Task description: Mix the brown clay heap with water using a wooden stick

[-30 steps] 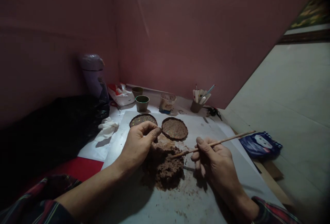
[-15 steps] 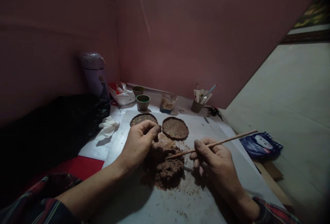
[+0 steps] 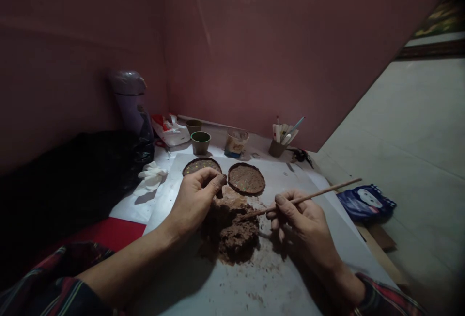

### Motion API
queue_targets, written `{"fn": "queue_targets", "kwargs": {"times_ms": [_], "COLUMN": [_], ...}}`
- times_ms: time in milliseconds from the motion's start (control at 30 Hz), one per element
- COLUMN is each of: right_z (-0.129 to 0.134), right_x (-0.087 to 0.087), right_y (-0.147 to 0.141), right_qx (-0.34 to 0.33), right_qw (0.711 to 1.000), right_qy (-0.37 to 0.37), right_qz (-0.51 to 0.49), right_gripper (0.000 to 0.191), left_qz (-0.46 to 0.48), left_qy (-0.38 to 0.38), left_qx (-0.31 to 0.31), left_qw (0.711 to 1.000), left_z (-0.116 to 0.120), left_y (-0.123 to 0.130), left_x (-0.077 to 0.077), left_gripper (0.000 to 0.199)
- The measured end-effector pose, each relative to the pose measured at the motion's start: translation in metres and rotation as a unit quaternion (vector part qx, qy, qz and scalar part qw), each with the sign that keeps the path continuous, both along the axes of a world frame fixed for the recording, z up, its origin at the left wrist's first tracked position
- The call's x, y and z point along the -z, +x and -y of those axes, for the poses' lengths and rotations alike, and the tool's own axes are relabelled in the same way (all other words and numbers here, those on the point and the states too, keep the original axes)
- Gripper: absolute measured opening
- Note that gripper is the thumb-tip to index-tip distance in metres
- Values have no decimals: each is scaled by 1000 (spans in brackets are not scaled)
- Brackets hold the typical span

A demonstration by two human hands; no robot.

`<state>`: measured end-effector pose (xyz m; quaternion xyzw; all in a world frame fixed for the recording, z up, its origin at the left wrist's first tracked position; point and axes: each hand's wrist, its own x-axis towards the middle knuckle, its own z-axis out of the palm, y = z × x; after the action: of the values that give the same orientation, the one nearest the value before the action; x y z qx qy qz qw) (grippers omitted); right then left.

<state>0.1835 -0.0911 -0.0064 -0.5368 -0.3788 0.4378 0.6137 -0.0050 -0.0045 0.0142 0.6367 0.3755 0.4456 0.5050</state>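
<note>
My right hand (image 3: 303, 219) pinches a thin wooden stick (image 3: 327, 190) between thumb and fingers. The stick's muddy end lies over a heap of moist brown clay-like material (image 3: 238, 241) on the white board (image 3: 283, 287). My left hand (image 3: 196, 199) hovers above the heap's left side, thumb and fingertips closed in a pinch. Dark brown matter shows at those fingertips, too small to name. Beyond the heap lie two round shallow brown discs with raised rims. The right disc (image 3: 247, 179) is in full view; the left disc (image 3: 199, 165), dotted with yellow-green specks, is partly covered by my left hand.
Behind the discs stand a green-rimmed cup (image 3: 201, 144), a smeared clear cup (image 3: 236, 144) and a pot of sticks and brushes (image 3: 279, 147). White gloves (image 3: 152, 175) and a black plastic bag (image 3: 72, 185) lie left. A blue pouch (image 3: 366, 203) sits at the right.
The stick's tip has shifted slightly right and up over the heap. My left hand keeps nearly the same pinched pose. The whole view has moved slightly.
</note>
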Motion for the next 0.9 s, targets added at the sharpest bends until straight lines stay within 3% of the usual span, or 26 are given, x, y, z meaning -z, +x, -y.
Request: {"fn": "queue_targets", "kwargs": {"times_ms": [133,333,667,767,900], "right_z": [1,3,2,1,1], "right_x": [-1,-5,-7,-9,-10], "right_y": [4,2,0,6,9], "right_qx": [31,62,19,38,103], "right_qw": [999,994,1000,999,992], "right_qy": [8,92,11,12,67], "right_qz": [-2,-13,13,11,-8], "right_gripper": [31,33,34,31,27], "left_qz": [1,6,25,23,13], "left_qy": [-8,5,-8,-14,-9], "left_qx": [2,-4,-9,-7,-5], "left_qw": [1000,1000,1000,1000,1000], "left_z": [-1,1,0,-1,0], "left_y": [0,-2,-1,-1,-2], "left_x": [0,-3,-1,0,-2], "left_gripper": [25,29,21,21,31]}}
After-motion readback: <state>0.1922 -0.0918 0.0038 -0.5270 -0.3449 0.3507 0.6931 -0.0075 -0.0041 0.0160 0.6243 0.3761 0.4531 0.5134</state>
